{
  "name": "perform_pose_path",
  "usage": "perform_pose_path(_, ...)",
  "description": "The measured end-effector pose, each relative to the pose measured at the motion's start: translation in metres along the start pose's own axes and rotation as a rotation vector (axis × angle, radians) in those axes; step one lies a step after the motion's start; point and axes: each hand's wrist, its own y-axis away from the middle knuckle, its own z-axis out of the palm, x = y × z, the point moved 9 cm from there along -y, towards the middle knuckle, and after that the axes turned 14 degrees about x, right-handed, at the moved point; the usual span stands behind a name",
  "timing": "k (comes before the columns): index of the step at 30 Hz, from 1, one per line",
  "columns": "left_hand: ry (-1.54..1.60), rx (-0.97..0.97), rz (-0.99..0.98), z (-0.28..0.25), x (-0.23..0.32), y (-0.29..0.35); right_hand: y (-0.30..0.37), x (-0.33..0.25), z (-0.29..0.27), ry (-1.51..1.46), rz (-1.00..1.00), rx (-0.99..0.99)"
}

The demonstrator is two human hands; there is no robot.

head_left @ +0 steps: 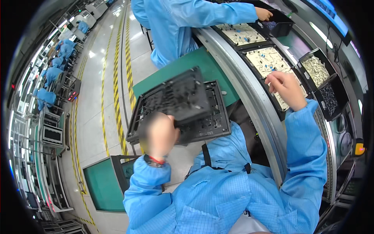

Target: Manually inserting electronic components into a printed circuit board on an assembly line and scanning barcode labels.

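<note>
My left hand (159, 134), smeared by motion, grips the near edge of a black fixture plate (183, 95). That plate is blurred and tilted above another flat black fixture (220, 117) on a green-topped table. My right hand (287, 89) hovers over the near end of a pale circuit board (265, 60) set in a black carrier on the line. Its fingers are curled together; whatever they may hold is too small to make out. Small blue and black parts sit on the board.
Beside the line stand black bins, one with pale parts (315, 70) and one with dark parts (330, 99). A metal rail (249, 89) runs along my side of the line. Ahead, a co-worker in blue (187, 19) reaches into another bin. Yellow-black floor stripes (117, 89) lie left.
</note>
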Motion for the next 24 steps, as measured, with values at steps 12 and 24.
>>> perform_pose_path(12, -0.291, 0.145, -0.283, 0.026, -0.112, 0.006, 0.005, 0.048, 0.206, 0.352, -0.01, -0.347)
perform_pose_path(24, -0.036, -0.325, -1.147, 0.088, -0.258, 0.126, 0.025, 0.029, 0.206, 0.288, -0.082, -0.172)
